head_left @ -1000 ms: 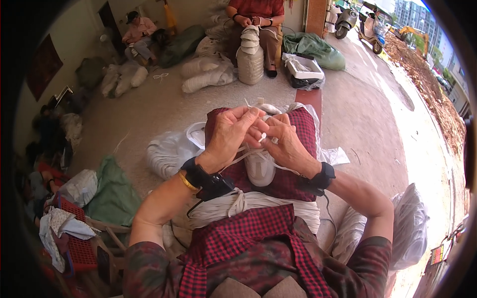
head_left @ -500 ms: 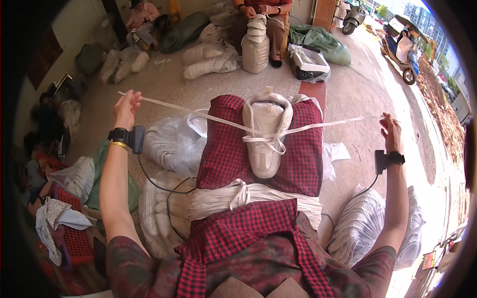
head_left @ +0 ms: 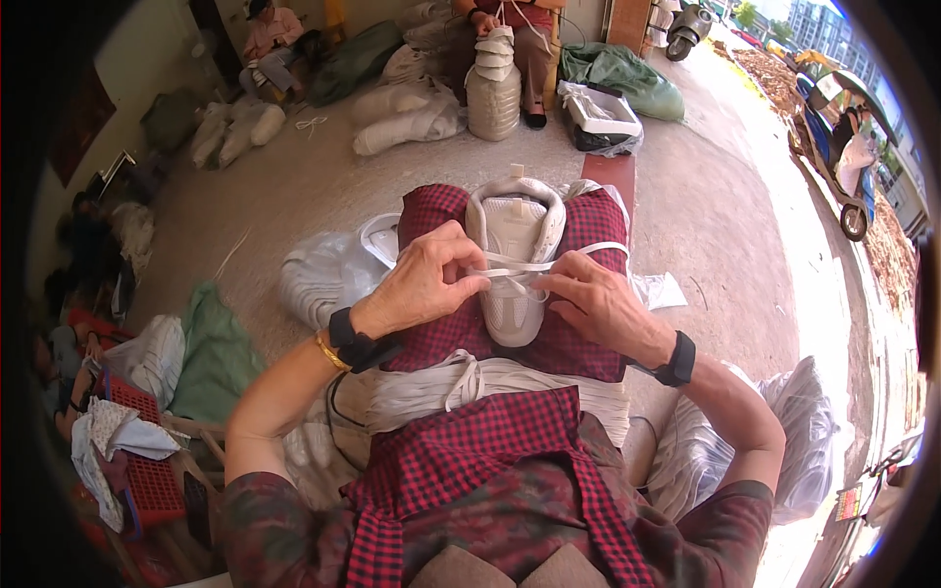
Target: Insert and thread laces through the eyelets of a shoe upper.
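Observation:
A white sneaker [head_left: 514, 318] lies on my lap, on the red-and-black checked apron [head_left: 431, 345], its heel pointing away from me. Pale laces [head_left: 524, 266] cross over its tongue, and one length loops out to the right over the apron. At the sneaker's left side, my left hand [head_left: 417, 281] pinches a lace between thumb and fingers. From the right, my right hand [head_left: 600, 302] pinches lace close to the eyelets. The fingertips of both hands nearly meet over the sneaker. A bundle of white laces [head_left: 598, 404] rests across my lap nearer my body.
Clear bags of white shoe parts [head_left: 328, 279] stand left of my knees, and more bags [head_left: 799, 431] at the right. A red basket [head_left: 147, 480] holds cloths. Ahead, a seated person [head_left: 510, 54] handles stacked shoe parts; a tricycle [head_left: 843, 167] is outside.
Both hands have come in from wide apart to the sneaker. The lace pulled out straight to both sides is now slack and gathered there. The tricycle outside has moved nearer.

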